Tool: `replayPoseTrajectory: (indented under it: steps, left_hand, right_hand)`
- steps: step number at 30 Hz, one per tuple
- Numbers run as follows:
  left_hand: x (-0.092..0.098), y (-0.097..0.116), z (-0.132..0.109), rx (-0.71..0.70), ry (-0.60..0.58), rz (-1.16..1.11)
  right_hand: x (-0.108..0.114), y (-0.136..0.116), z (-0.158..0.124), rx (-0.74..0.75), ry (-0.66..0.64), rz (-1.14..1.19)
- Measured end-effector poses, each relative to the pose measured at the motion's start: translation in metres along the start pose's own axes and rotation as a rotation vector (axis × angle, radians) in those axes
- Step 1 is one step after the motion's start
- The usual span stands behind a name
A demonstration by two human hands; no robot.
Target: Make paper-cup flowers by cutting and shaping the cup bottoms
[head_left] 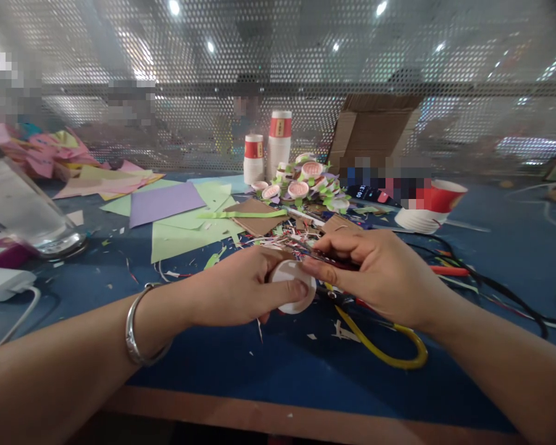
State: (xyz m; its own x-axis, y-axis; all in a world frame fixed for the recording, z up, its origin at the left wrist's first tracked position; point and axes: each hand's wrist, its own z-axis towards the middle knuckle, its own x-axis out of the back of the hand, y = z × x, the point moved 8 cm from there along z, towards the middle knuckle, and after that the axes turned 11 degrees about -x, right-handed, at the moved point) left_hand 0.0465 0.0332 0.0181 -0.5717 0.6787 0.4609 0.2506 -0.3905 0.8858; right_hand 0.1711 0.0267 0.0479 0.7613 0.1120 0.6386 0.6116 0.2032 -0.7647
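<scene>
My left hand (241, 287) is closed round a small white round piece (290, 304) that looks like the base cut from a paper cup, the thumb flat across its face. My right hand (384, 278) is closed in a pinch, its thumb tip at the upper right edge of that white base. Whatever lies between the right fingertips is hidden. Under the right hand, scissors (403, 361) with yellow handles rest on the table. Behind both hands is a litter of thin paper scraps (301, 238).
A pile of cup bases with green paper (299, 188) stands ahead, before stacked paper cups (279, 151). Coloured sheets (167, 204) and a water glass (37, 210) are leftward. To the right are a tilted cup stack (438, 201), a phone (370, 194) and black cables (500, 296).
</scene>
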Motion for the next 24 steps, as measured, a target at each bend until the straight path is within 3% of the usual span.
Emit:
replayPoseTrajectory:
  steps: [7,12,18,24]
  left_hand:
    - [-0.006,-0.005,-0.002,0.073,-0.028,-0.154]
    - [-0.003,0.001,0.0,-0.02,-0.053,-0.137]
    - [0.004,0.015,0.001,-0.2,-0.016,0.092]
    - [0.004,0.01,0.001,-0.141,-0.015,-0.014]
  right_hand:
    - [-0.005,0.006,0.002,-0.08,-0.101,0.152]
    - [-0.005,0.006,0.002,-0.072,-0.152,0.245]
    - [-0.011,0.009,0.002,-0.102,-0.257,0.319]
    - [-0.006,0.004,0.001,-0.049,-0.189,0.305]
